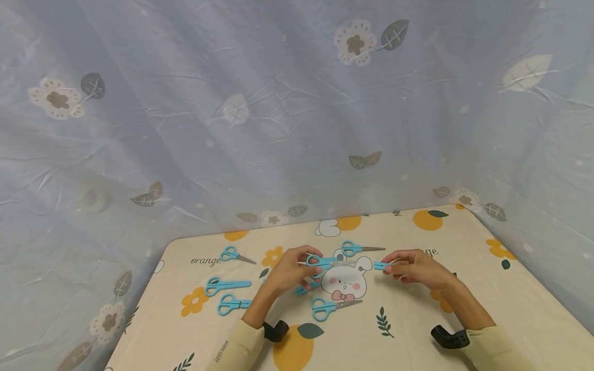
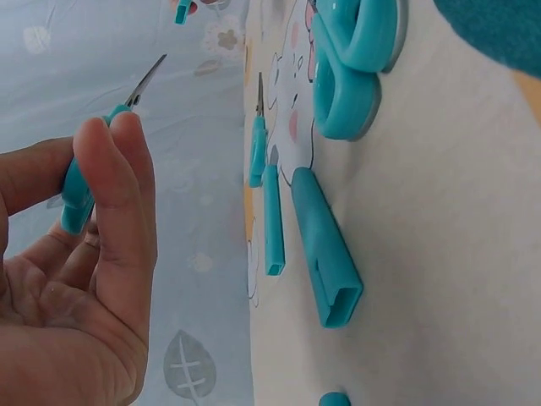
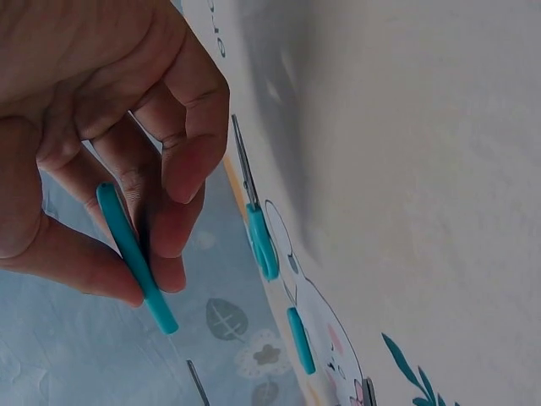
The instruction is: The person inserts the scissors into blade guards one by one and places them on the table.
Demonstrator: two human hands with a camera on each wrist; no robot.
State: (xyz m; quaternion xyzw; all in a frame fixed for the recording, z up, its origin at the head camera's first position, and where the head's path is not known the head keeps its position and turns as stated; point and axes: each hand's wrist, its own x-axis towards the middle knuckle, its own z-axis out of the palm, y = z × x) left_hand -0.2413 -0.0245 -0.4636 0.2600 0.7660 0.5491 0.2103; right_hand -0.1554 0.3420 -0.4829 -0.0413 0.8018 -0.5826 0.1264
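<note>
My left hand [image 1: 286, 271] holds a pair of scissors [image 1: 322, 262] by its light-blue handles, raised above the table. Its bare metal blades point right, towards my other hand. Between thumb and fingertips, my right hand [image 1: 421, 268] pinches a light-blue blade cover [image 3: 137, 260]. A gap separates this cover from the blade tips. Beneath the left hand lie two loose blade covers, a nearer one [image 2: 325, 254] and a farther one [image 2: 274, 222], partly hidden in the head view. Uncovered scissors lie just behind [image 1: 351, 248] and in front [image 1: 323, 309] of the held pair.
On the left of the table lie uncovered scissors [image 1: 230, 254] and two pairs with covers on, one farther [image 1: 227, 285] and one nearer [image 1: 227, 304], the nearer partly behind the left forearm. The patterned tablecloth [image 1: 362, 345] meets a grey-blue curtain [image 1: 278, 170] at the back.
</note>
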